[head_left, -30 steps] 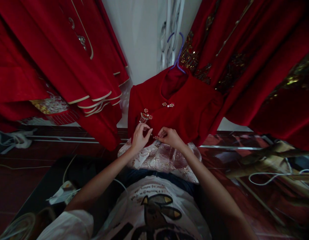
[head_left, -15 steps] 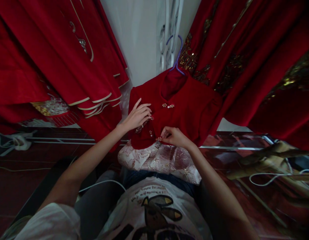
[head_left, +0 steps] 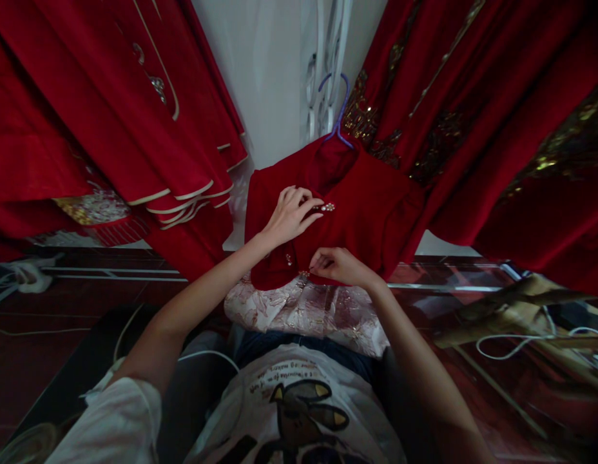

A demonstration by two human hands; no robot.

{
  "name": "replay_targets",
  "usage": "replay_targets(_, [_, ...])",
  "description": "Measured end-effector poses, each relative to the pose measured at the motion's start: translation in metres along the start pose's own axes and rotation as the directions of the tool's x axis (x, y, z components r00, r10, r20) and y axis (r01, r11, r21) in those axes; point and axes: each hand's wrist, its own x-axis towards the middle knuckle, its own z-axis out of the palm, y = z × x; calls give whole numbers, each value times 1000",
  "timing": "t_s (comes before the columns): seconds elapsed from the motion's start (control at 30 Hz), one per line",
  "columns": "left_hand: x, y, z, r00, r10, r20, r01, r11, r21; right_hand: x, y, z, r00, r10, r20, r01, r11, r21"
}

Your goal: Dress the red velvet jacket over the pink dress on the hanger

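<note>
A red jacket point(head_left: 361, 193) hangs from a purple hanger point(head_left: 346, 103) over my lap. My left hand point(head_left: 294, 211) is over its chest, thumb and index finger apart beside the jewelled clasp point(head_left: 329, 207) under the neckline. It seems to grip nothing. Lower down, my right hand point(head_left: 336, 264) pinches the jacket's front edge near the hem, right by a lower jewelled clasp point(head_left: 304, 274). Another small ornament point(head_left: 288, 260) sits left of that on the red cloth. Below the hem, pale pink patterned fabric point(head_left: 299, 309) lies across my lap.
Red garments with pale trim point(head_left: 178, 148) hang at left, and red garments with gold sequins point(head_left: 453, 142) at right. White metal scrollwork point(head_left: 328, 58) rises behind the hanger. A white cord point(head_left: 511, 348) and wooden pieces point(head_left: 477, 319) lie at lower right.
My left hand has moved up and right, from the beaded trim at the jacket's left side to the neckline clasp. My right hand has stayed near the hem.
</note>
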Motion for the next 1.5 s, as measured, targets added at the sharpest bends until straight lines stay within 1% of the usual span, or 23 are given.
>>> replay_targets(0.2, [14,5,9,999,22,-44,-19,998,52,-2,-1,-8,999,-14,-41,13,1000,-25])
replay_targets(0.47, [18,1,13,976,215,43,-217,975,51,-4,-3,-12,998,-11,-67,10,1000,-20])
replay_targets(0.53, [20,-2,15,975,220,32,-221,974,47,-4,-4,-12,998,-9,-69,8,1000,-12])
replay_targets(0.6, [21,-4,15,982,187,9,-187,981,47,-4,-6,-12,996,-8,-88,8,1000,-3])
replay_targets(0.67, [22,-5,13,989,147,7,-147,988,44,-5,-10,-14,986,-14,-165,13,1000,-4])
replay_targets(0.73, [22,-5,8,992,123,41,-125,992,35,-5,-15,-16,950,-32,-310,29,999,-15])
replay_targets(0.77, [22,-6,6,991,115,65,-118,992,33,-5,-17,-17,915,-48,-400,40,999,-30])
replay_targets(0.8, [22,-6,3,990,108,88,-112,993,34,-5,-20,-19,864,-70,-498,47,997,-58])
replay_targets(0.83, [21,-7,2,990,97,102,-102,994,39,-3,-24,-20,796,-96,-597,48,994,-97])
replay_targets(0.87, [21,-7,1,992,76,98,-81,995,51,0,-27,-21,715,-129,-687,42,989,-141])
replay_targets(0.9, [20,-8,0,996,44,76,-49,997,67,5,-32,-21,633,-166,-756,35,982,-185])
replay_targets(0.93, [20,-7,0,999,5,37,-8,996,84,11,-36,-21,571,-203,-795,37,974,-222])
replay_targets(0.97, [20,-6,1,999,-39,-16,41,994,98,18,-42,-20,544,-233,-806,54,968,-244])
replay_targets(1.0, [21,-4,2,993,-87,-75,95,989,109,27,-47,-18,553,-253,-794,83,965,-250])
replay_targets(1.07, [21,0,4,967,-176,-183,200,973,119,42,-58,-12,632,-250,-734,113,966,-232])
replay_targets(1.1, [21,1,4,950,-217,-224,247,962,116,48,-62,-8,666,-222,-713,87,971,-221])
replay_targets(1.13, [20,1,4,930,-260,-258,295,949,109,51,-64,-4,684,-178,-707,33,976,-214])
replay_targets(1.17, [19,-1,3,910,-303,-281,341,935,94,51,-66,-1,687,-131,-715,-38,976,-215])
replay_targets(1.27, [14,-19,-5,865,-418,-279,441,897,23,37,-64,-5,644,-35,-764,-252,934,-254])
replay_targets(1.3, [13,-28,-9,857,-446,-256,462,887,1,29,-61,-12,627,-30,-778,-309,908,-284])
replay_targets(1.37, [13,-50,-18,848,-491,-199,497,868,-23,12,-56,-35,589,-51,-807,-425,829,-363])
replay_targets(1.43, [18,-71,-28,836,-527,-154,530,848,-28,0,-51,-68,569,-104,-816,-510,734,-449])
replay_targets(1.5, [25,-89,-38,820,-553,-150,554,832,-36,-8,-46,-103,515,-122,-849,-600,656,-458])
